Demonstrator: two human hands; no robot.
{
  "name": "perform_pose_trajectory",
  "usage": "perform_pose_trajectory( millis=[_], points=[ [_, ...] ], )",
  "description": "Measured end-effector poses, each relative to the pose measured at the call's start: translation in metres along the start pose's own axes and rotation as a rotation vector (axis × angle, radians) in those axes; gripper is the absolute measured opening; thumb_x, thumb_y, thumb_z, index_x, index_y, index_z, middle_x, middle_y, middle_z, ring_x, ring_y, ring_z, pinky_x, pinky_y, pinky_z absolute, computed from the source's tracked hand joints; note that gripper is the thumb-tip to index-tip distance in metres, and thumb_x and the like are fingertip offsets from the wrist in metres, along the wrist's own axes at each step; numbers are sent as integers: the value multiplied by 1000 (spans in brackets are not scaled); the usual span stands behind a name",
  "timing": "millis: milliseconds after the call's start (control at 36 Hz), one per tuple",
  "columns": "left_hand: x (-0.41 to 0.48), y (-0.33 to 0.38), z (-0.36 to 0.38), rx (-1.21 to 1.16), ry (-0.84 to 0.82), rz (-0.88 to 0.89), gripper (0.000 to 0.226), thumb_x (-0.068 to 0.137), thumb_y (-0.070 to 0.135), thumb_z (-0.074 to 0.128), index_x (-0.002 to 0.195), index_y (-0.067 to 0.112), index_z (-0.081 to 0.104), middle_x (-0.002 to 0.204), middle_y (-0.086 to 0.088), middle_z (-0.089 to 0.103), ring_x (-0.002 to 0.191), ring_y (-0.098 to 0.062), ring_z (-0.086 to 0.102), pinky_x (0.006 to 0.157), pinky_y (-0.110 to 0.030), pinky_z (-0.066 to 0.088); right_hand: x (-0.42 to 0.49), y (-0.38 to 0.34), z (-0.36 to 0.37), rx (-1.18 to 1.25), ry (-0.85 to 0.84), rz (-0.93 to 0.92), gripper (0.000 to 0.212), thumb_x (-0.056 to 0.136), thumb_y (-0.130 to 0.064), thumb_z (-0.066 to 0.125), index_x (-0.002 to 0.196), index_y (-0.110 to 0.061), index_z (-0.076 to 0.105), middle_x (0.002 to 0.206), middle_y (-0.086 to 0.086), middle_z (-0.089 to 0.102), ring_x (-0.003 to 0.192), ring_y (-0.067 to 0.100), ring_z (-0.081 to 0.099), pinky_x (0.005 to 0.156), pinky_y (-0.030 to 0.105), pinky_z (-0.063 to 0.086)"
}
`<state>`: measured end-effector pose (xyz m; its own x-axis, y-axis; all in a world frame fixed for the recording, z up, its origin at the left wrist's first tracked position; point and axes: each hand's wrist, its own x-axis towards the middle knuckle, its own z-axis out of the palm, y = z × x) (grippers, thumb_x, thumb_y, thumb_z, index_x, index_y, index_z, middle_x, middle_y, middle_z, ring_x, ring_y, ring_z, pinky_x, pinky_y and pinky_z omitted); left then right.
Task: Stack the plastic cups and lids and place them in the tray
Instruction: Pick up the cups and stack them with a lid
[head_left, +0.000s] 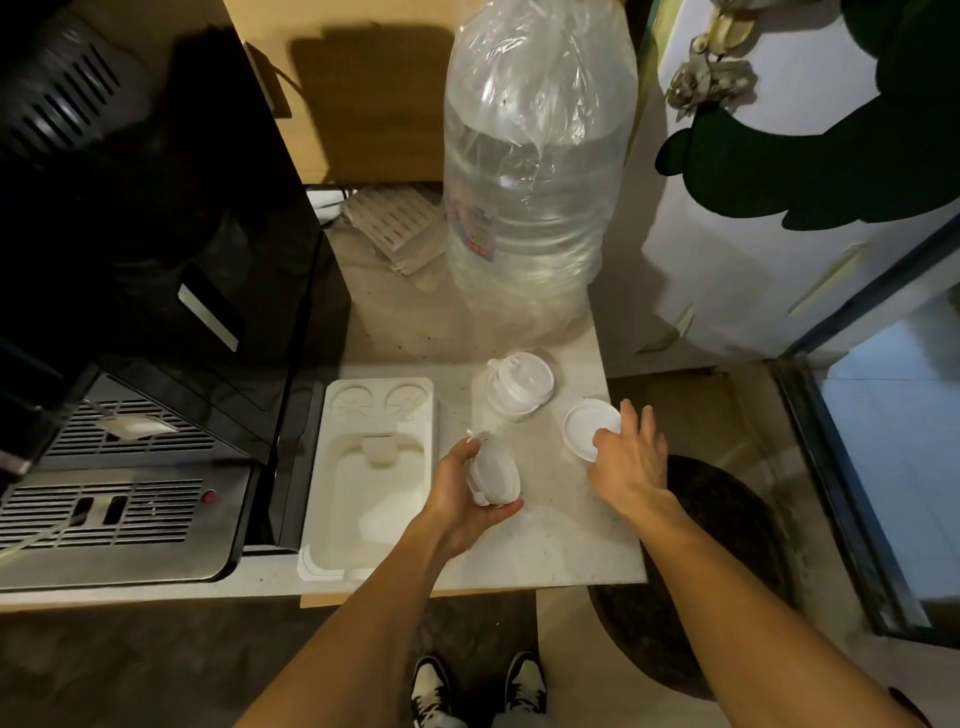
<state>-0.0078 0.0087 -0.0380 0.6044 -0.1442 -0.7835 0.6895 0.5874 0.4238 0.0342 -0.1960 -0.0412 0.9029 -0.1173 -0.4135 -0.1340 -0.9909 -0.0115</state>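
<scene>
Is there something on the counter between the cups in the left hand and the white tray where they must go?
Nothing visible does. The left hand holds the cups just right of the tray, with only bare counter between. The tray's large compartment looks empty.

Both forearms are bare, with no sleeves, watch or rings in view. The left grip (470, 491) and right grip (631, 457) wear no gloves. Below, the shoes (480, 688) are dark with white toe caps and white laces.
</scene>
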Motion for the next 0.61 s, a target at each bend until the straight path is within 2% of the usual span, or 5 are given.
perform_pose_trajectory(
  millis=[139,222,278,389,611],
  points=[
    [-1,1,0,-14,0,-17,44,95,32,57,136,22,45,134,-18,49,122,-42,52,98,-60,51,-2,-6,2,-3,125,-32,30,94,-29,56,122,-20,63,162,13,17,151,35,3,120,51,9],
    [-3,2,4,11,-18,10,36,96,31,54,131,21,49,126,-17,52,118,-39,54,101,-59,49,-8,-21,2,274,253,-128,28,94,-32,55,110,-14,70,143,10,47,137,30,38,107,42,38],
    [-4,2,7,34,-40,26,26,97,31,51,121,21,54,124,-17,54,113,-37,55,102,-58,49,-13,-35,-4,576,127,-153,35,93,-38,58,118,-14,66,133,5,56,123,25,53,95,36,47],
    [-5,0,12,69,-81,23,40,98,39,43,127,16,58,129,-20,61,115,-35,60,97,-52,53,-23,-58,-9,909,-273,-148,70,86,-56,65,145,-25,44,144,-1,49,128,19,49,93,29,43],
    [-7,5,15,83,-76,-30,45,102,39,33,117,12,66,121,-19,69,119,-34,62,110,-53,44,-20,-64,3,1004,-351,-156,88,73,-52,79,149,-32,38,141,-6,52,121,12,48,91,27,43]
  ],
)
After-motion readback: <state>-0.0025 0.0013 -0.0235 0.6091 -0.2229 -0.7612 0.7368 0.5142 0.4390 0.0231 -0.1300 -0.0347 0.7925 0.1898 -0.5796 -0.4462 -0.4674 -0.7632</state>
